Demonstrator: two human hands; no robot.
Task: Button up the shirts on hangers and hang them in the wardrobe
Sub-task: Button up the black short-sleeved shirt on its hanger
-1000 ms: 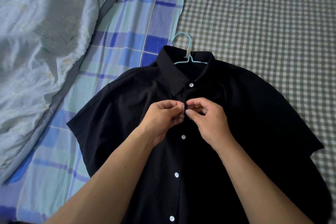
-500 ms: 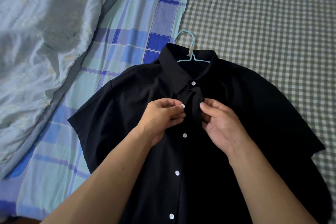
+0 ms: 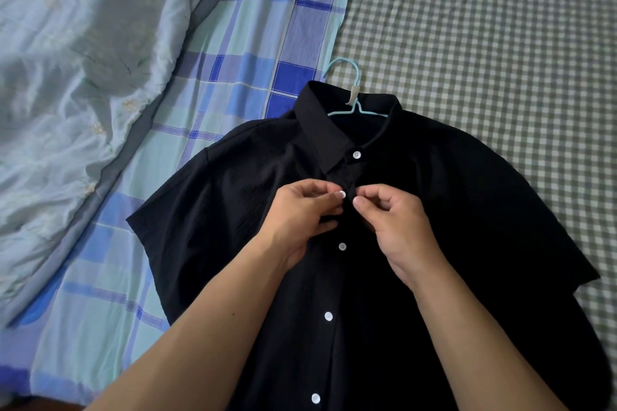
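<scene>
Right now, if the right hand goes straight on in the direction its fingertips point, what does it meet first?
The right hand points leftward across the black shirt. It would probably first meet the white button that the left hand pinches at the placket, then that hand's fingertips. Their relative height is unclear.

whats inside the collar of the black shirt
A light blue hanger sits inside the black shirt: its hook and neck show above the collar. Its shoulders are covered by the fabric, so how they lie cannot be seen.
</scene>
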